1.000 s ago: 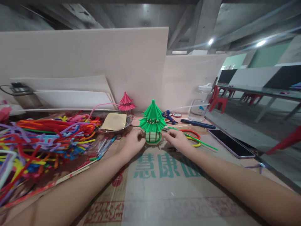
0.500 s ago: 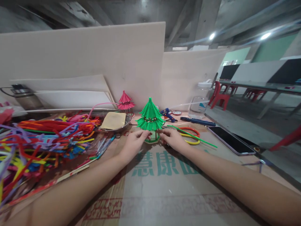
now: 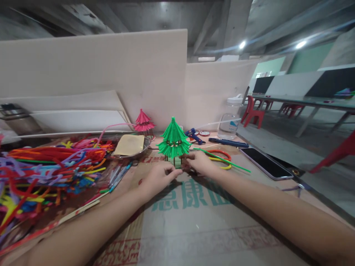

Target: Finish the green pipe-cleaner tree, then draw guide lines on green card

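Note:
A green two-tiered pavilion of fuzzy stems (image 3: 173,140) stands upright on the cardboard, on thin brown posts. At the left front of its base is my left hand (image 3: 162,177), thumb and fingers bent towards each other; whether anything lies between the fingertips is too small to tell. My right hand (image 3: 198,164) is at the right side of the base, its fingers curled by the posts and partly hidden. A smaller pink pavilion (image 3: 143,121) stands behind to the left.
Colourful stems (image 3: 55,166) are piled at the left, with pens (image 3: 119,176) beside them. A dish (image 3: 132,146), blue glue gun (image 3: 195,136), bottle (image 3: 229,120), loose green stem (image 3: 223,160) and phone (image 3: 265,163) lie around the cardboard (image 3: 194,229).
The view has turned slightly right. The green pavilion appears turned, with its posts now showing at the front. My left hand has moved down and forward of its base.

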Demonstrator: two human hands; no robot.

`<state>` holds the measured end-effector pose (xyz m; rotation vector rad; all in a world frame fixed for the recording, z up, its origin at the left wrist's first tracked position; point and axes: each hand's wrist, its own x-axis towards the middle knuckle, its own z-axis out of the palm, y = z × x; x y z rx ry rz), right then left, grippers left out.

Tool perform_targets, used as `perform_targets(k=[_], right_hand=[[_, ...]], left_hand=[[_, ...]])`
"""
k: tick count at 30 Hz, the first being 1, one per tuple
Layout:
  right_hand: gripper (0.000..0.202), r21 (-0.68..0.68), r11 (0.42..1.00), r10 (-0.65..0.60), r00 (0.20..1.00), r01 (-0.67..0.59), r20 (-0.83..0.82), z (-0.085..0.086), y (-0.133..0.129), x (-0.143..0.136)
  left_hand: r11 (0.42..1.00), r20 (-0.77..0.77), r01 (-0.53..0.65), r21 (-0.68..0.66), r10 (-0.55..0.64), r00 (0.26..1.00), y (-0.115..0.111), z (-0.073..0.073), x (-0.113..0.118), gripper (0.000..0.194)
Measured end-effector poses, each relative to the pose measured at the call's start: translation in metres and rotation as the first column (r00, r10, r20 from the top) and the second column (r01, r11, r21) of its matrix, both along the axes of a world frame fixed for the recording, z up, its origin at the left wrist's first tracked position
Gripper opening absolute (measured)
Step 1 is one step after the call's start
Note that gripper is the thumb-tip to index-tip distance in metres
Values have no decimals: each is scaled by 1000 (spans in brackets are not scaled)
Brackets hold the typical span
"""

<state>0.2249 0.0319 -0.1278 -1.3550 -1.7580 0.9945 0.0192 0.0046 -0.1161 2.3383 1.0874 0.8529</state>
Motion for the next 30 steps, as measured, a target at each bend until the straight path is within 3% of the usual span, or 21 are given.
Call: perform_targets(k=[4, 7, 9, 11, 13, 15, 17, 21, 23, 26, 30], right_hand=[[19, -2, 998, 58, 981, -58, 184, 33, 6, 39], [25, 104, 994, -47, 947, 15, 318, 54, 13, 69], [25, 194, 979, -141, 905, 67, 401, 59, 19, 81], [21, 241, 967, -190, 856, 79, 480, 57, 25, 85], [19, 253, 965, -202, 810, 68, 550, 50, 31, 83], [17, 245, 968, -198, 776, 58, 598, 41, 35, 78], [15, 230, 971, -191, 762, 57, 618, 32, 38, 72], [18, 252, 965, -211, 787, 72, 579, 14, 40, 64], [19, 268, 960, -222, 811, 84, 541, 7, 40, 64], [23, 274, 955, -242, 840, 117, 485, -1, 42, 63], [37, 306, 943, -261, 865, 132, 429, -6, 44, 63]], left_hand=[[998, -86, 25, 55, -21, 996, -6, 5, 2, 48], [995, -97, 83, 57, -78, 992, -23, 10, 9, 35], [978, -93, 194, 72, -187, 978, -36, 16, 13, 25], [943, -109, 304, 135, -290, 951, -46, 24, 15, 26], [907, -165, 346, 238, -314, 935, -51, 37, 14, 26], [898, -226, 303, 318, -239, 944, -51, 53, 11, 26], [918, -218, 185, 352, -111, 970, -45, 73, 6, 23], [913, -265, 55, 404, 59, 962, -22, 114, -7, 20], [909, -220, -43, 414, 145, 965, -10, 128, -15, 21], [921, -150, -136, 365, 202, 968, 5, 135, -25, 22], [935, -114, -166, 314, 211, 971, 13, 121, -30, 22]])
